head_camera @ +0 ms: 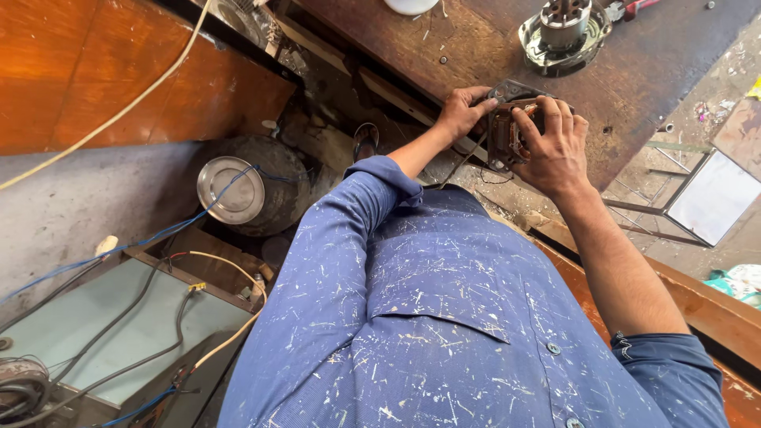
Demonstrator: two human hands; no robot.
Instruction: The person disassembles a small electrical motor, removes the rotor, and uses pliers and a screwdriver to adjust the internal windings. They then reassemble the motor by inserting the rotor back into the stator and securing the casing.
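Note:
Both my hands hold a small dark motor part with copper windings (507,131) against the near edge of a worn wooden workbench (476,40). My left hand (462,111) grips its left side, fingers curled over the top. My right hand (555,147) wraps over its right side, with the fingers spread across the windings. Thin wires hang from the part toward my blue paint-flecked shirt (444,317).
A round metal motor housing (564,32) stands further back on the bench, with a red-handled tool (634,6) and a white object (411,5) near the far edge. On the floor are a lidded steel pot (238,192), loose cables (119,317), my sandalled foot (365,141) and a metal-framed stool (709,198).

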